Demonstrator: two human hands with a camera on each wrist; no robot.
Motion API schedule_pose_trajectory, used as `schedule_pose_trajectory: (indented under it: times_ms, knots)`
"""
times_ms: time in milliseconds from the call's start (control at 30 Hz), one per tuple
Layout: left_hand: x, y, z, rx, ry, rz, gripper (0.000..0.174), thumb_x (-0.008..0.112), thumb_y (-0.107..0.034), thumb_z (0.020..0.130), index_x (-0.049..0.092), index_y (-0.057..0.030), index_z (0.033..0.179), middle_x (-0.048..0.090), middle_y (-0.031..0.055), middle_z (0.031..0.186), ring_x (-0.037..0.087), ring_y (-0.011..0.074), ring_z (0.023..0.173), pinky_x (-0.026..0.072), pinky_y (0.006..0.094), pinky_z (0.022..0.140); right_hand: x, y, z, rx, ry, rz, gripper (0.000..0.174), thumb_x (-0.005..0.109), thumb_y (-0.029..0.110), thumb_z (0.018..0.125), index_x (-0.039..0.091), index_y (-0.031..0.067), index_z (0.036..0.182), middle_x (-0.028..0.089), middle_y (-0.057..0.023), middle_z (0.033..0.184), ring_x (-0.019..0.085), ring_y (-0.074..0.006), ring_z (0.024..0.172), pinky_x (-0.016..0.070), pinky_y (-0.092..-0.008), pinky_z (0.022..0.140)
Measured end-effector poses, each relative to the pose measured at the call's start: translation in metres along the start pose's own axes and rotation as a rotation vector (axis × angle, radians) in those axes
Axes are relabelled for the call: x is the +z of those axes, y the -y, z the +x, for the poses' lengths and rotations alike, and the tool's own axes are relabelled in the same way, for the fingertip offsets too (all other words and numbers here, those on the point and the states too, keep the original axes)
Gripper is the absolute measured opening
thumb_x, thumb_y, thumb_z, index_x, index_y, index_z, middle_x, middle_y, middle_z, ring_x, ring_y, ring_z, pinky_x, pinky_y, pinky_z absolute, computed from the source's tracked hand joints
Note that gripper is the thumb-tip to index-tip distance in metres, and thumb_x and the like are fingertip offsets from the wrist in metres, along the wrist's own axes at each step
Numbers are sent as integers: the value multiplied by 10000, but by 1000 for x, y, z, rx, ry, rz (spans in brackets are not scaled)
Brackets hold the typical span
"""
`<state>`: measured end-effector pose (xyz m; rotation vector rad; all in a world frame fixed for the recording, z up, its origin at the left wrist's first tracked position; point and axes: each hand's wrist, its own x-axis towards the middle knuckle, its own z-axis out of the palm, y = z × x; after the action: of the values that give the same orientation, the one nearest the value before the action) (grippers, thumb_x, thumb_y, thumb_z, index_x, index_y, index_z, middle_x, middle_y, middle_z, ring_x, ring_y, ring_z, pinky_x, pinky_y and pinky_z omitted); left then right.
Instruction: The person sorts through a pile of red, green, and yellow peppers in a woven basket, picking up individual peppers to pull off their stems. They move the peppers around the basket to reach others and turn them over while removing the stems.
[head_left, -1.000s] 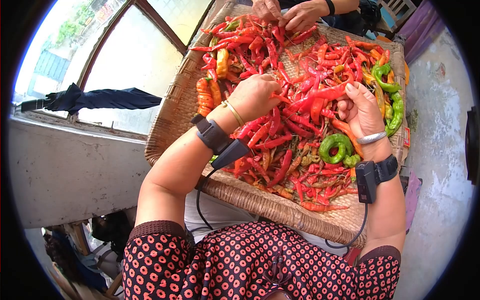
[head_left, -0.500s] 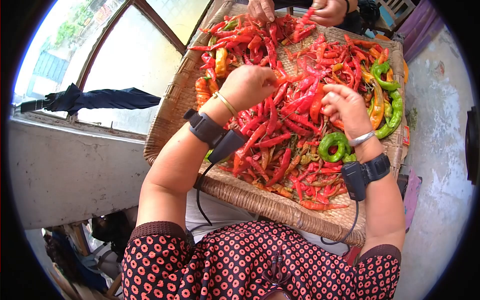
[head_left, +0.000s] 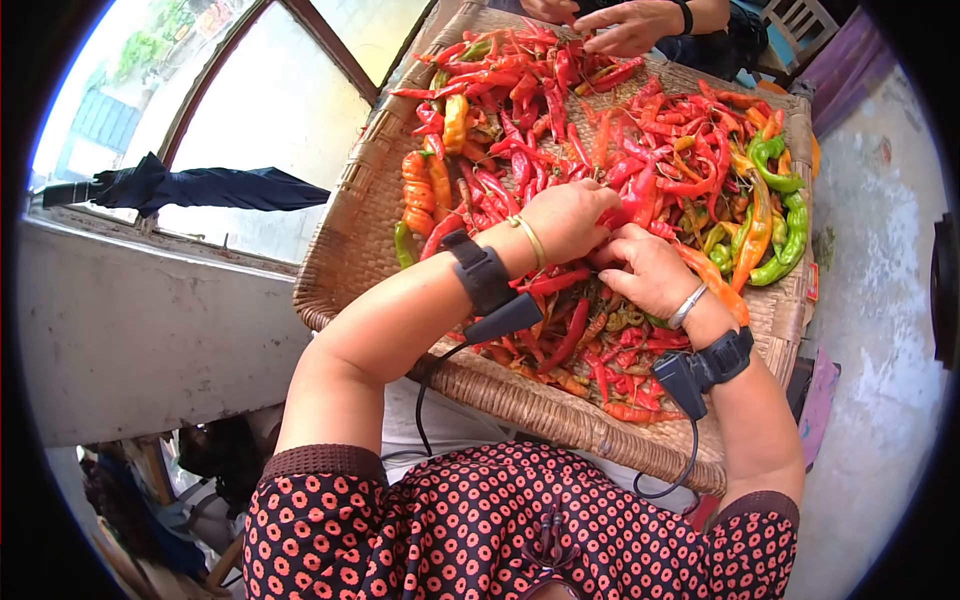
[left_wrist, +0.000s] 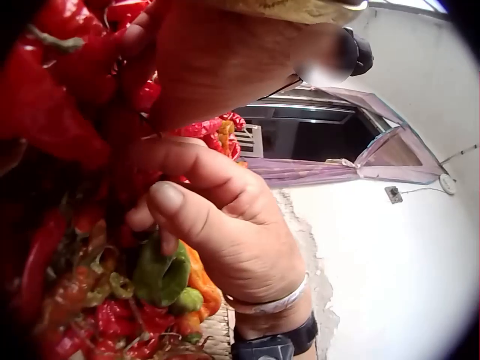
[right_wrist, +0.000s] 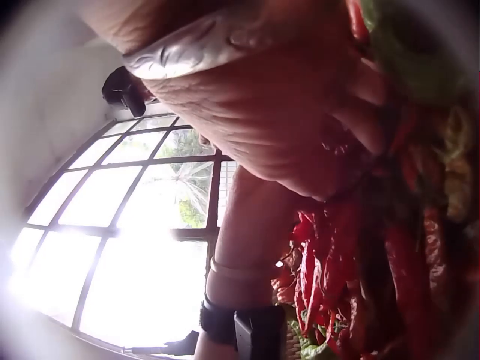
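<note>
Over the middle of a heap of red chili peppers [head_left: 560, 330], my left hand [head_left: 565, 222] reaches down with bent fingers, their tips hidden among the pods. Close beside it my right hand [head_left: 650, 272] dips into the same spot. A broad red pepper [head_left: 640, 200] lies just beyond both hands. In the left wrist view the right hand's thumb [left_wrist: 169, 199] is bent and its fingertips go into shadow among the peppers. I cannot tell whether either hand grips a pod. A curled green pepper [left_wrist: 161, 277] sits below the right hand.
The peppers lie in a wide woven tray [head_left: 340, 260] with a raised rim. Long green peppers [head_left: 795, 235] and an orange one [head_left: 755, 240] line its right side. Across the tray are another person's hands [head_left: 640, 25]. A folded umbrella [head_left: 230, 188] lies along the windowsill.
Both my hands, earlier apart with the right pinching a red pepper, have come together lower in the heap. The left moved right and down. The other person's hands have moved too.
</note>
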<state>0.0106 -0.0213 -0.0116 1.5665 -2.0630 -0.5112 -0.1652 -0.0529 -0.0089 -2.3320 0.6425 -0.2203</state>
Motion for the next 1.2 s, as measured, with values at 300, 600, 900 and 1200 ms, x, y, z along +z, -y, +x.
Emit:
schedule_pose_trajectory:
  times_ms: [300,600,900,1200]
  knots:
    - [8,13,2,153,-15,-92,112,610,-95,681,646,-36,769,604,101,785,593,271,762,482,342,703,-2,6,-3,83,56,-117,230,617,230,726,646,50,866,543,-150,881,549,-313,867,435,-390,787]
    - [-37,22,4,-214,-179,-433,163,618,-80,765,641,-27,918,618,27,790,552,55,704,458,214,636,-6,5,-2,71,83,-39,349,628,253,718,604,23,979,525,-156,974,521,-312,952,424,-378,824]
    - [-45,51,-7,-37,-248,-28,183,630,-110,736,638,-54,911,605,83,774,587,200,732,473,297,682,0,0,2,99,119,116,367,606,106,750,529,-47,1075,488,-109,1050,562,-194,891,452,-287,785]
    - [-33,7,-13,278,287,167,121,632,-144,676,627,-72,773,581,80,765,584,256,723,488,350,649,-1,-5,5,-7,104,301,381,629,200,731,573,-4,1047,501,-145,1048,503,-256,998,414,-334,869]
